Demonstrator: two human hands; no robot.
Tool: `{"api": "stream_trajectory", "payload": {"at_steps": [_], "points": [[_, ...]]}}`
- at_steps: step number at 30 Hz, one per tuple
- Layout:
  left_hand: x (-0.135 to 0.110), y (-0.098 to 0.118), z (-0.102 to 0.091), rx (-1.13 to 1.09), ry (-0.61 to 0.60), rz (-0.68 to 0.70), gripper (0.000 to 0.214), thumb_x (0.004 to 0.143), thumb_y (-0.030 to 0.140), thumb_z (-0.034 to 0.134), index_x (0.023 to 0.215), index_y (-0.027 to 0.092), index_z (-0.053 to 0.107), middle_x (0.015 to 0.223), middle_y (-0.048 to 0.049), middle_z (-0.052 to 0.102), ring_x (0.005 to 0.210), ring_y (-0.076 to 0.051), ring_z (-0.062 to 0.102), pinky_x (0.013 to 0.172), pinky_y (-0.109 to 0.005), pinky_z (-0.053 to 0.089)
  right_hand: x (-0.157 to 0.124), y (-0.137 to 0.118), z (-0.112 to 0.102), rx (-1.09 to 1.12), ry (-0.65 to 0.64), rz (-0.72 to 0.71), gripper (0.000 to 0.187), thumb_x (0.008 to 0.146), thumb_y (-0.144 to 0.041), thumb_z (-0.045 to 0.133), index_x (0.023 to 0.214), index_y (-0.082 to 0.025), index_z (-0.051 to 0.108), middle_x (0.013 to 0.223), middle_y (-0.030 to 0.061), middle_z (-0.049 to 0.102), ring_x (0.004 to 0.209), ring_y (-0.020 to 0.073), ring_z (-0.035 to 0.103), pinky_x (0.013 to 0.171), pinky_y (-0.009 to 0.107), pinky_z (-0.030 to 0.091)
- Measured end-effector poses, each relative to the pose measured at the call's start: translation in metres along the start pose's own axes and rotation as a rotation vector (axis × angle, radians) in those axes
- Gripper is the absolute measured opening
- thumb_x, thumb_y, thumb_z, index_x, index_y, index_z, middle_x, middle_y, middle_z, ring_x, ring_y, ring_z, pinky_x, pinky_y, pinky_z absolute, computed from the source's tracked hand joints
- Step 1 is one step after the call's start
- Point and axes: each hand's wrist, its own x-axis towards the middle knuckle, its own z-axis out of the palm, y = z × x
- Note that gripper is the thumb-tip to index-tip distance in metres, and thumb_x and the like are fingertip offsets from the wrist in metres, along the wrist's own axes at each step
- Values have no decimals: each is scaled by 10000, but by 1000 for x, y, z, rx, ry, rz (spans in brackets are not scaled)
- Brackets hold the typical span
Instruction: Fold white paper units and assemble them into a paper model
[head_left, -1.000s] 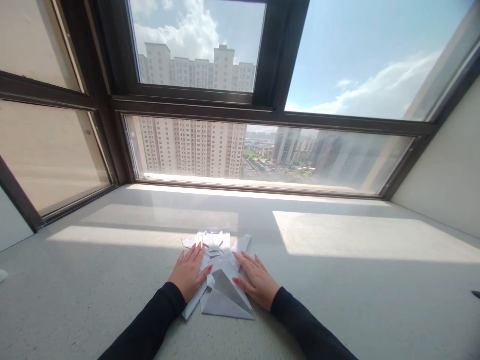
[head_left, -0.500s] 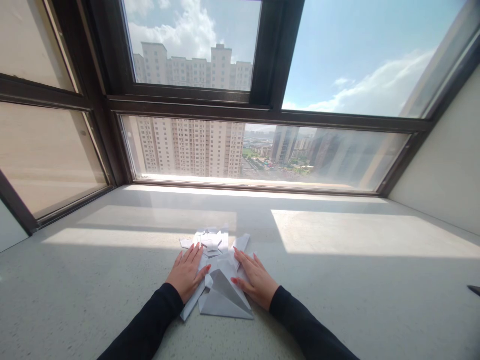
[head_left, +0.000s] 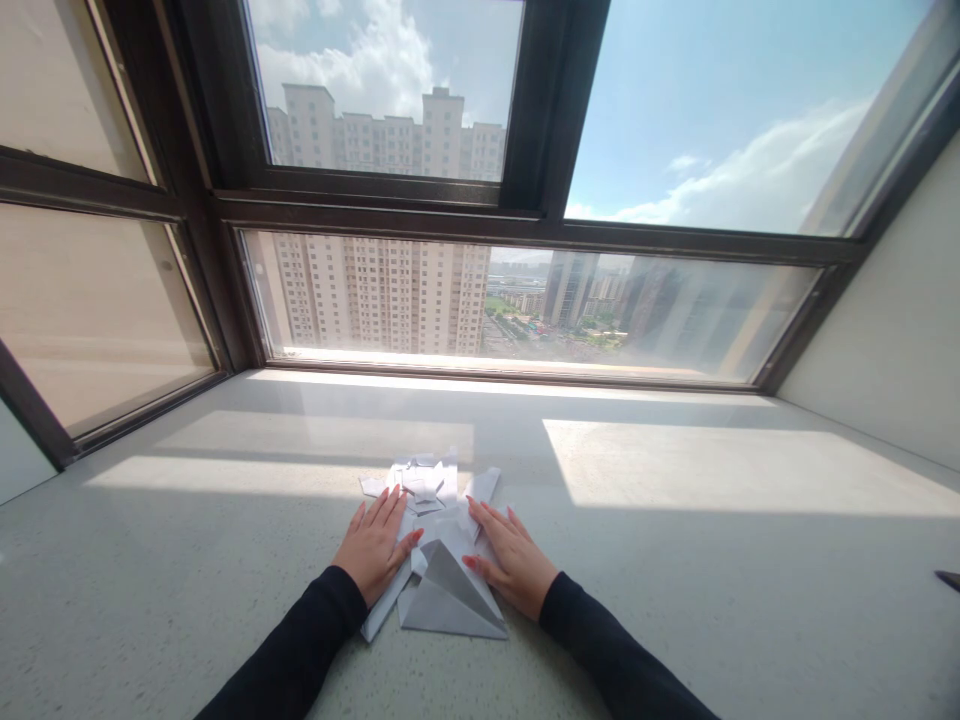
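Note:
Folded white papers (head_left: 426,482) lie in a loose, overlapping heap on the pale speckled sill. My left hand (head_left: 377,545) rests flat on the heap's left side, fingers stretched out toward the window. Over the right side lies my right hand (head_left: 514,560), palm down with its fingers apart. Between the two hands a triangular folded paper (head_left: 454,600) points away from me. A long folded strip (head_left: 388,607) sticks out from beneath my left hand. Both palms hide parts of the papers under them.
The stone sill (head_left: 697,610) reaches to a dark window frame (head_left: 525,376) at the back. A dark pointed object (head_left: 949,579) shows at the right edge, too little of it to name. A white wall (head_left: 892,340) bounds the right side.

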Motion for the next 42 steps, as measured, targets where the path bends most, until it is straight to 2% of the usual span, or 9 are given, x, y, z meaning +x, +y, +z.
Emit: {"api": "stream_trajectory", "payload": {"at_steps": [11, 17, 30, 42], "points": [[0, -1, 2, 4, 0, -6, 593, 811, 495, 197, 1235, 107, 341, 1307, -112, 314, 1201, -242, 257, 944, -432, 270, 0, 0, 0, -1, -10, 1, 674, 777, -514, 301, 1290, -90, 200, 1312, 113, 313, 1220, 215, 217, 1000, 451, 107], [0, -2, 4, 1, 43, 18, 574, 812, 484, 219, 1226, 112, 357, 1292, -122, 341, 1187, -249, 283, 928, -448, 286, 0, 1, 0, -17, 0, -7, 650, 780, -510, 303, 1294, -127, 199, 1308, 108, 323, 1215, 220, 230, 991, 458, 129], [-1, -3, 6, -9, 64, 18, 578, 807, 497, 218, 1225, 125, 363, 1289, -113, 352, 1185, -252, 285, 930, -438, 282, 0, 1, 0, -17, -4, -7, 648, 779, -507, 310, 1293, -128, 203, 1308, 105, 324, 1216, 223, 227, 991, 460, 130], [0, 0, 1, -4, 11, 3, 588, 811, 490, 207, 1231, 104, 347, 1299, -118, 329, 1196, -246, 264, 936, -435, 276, 0, 1, 0, -12, -3, -10, 639, 784, -498, 309, 1294, -129, 199, 1312, 103, 317, 1218, 222, 224, 989, 462, 126]]}}
